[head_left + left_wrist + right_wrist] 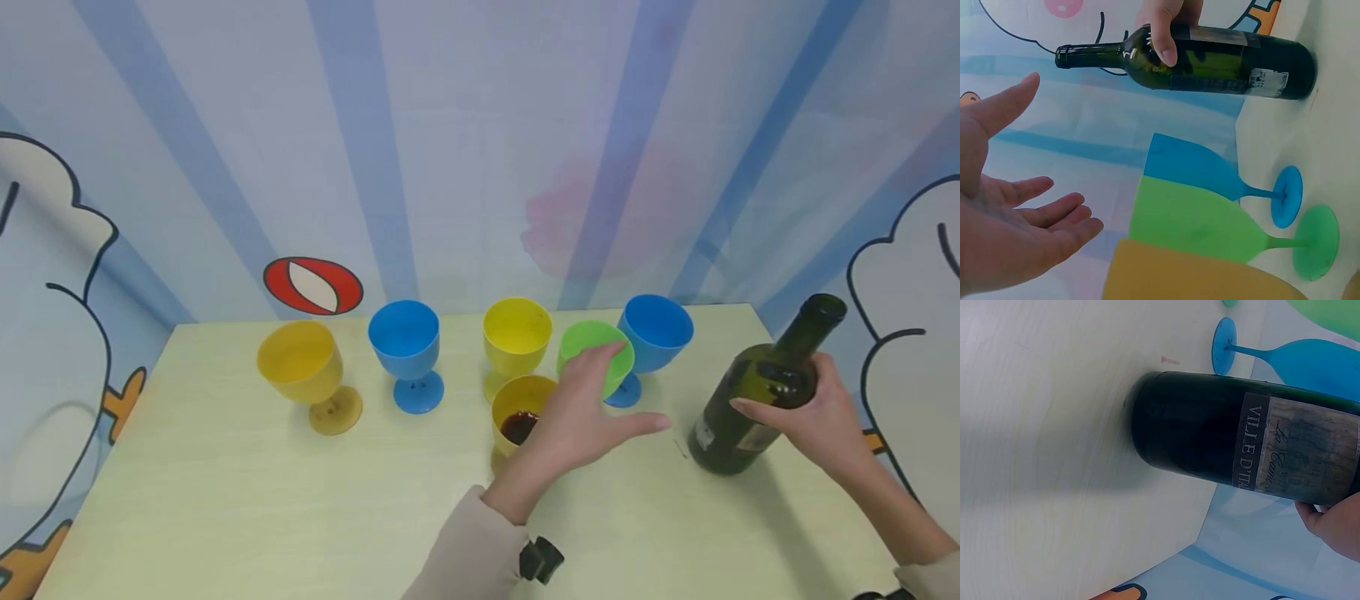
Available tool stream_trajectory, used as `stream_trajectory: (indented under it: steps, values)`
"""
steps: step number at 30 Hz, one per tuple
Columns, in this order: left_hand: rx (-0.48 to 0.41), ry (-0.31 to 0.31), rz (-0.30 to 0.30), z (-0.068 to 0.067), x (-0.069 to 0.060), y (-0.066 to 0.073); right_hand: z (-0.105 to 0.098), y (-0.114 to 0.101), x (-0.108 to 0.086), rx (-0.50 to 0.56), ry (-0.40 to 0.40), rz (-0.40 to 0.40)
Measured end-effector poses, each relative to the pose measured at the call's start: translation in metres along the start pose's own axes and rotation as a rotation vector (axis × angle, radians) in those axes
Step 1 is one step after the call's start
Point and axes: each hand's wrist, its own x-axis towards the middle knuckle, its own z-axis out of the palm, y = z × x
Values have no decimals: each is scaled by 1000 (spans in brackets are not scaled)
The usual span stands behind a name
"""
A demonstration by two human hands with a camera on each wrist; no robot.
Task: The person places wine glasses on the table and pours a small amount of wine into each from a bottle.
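My right hand grips a dark green wine bottle by its upper body. The bottle stands on the table at the right, and its label faces the right wrist view. My left hand is raised with fingers spread and thumb apart, holding nothing. In the head view it partly covers a yellow-orange goblet with dark red liquid inside and a green goblet. The left wrist view shows this hand apart from the green goblet and the bottle.
Behind the green goblet stands a blue goblet. A brighter yellow goblet, another blue goblet and an orange-yellow goblet stand farther left on the pale table. A printed cloth backdrop rises behind the table.
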Motion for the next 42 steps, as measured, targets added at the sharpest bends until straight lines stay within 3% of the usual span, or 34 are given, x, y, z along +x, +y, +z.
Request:
stream_trajectory:
  steps: [4,11,18,28,36,42]
  values:
    - [50,-5,-8,5,13,10,-1,0,0,4,11,-4]
    - [210,0,-21,15,42,28,0,2,-1,0,15,-10]
    - [307,-4,-40,22,72,37,1,4,-1,15,13,-15]
    - [312,10,-129,24,104,28,1,5,-2,28,11,-19]
    - [371,-20,-164,26,114,14,0,9,-4,9,15,9]
    - [398,-4,-178,26,119,12,1,7,-4,11,22,12]
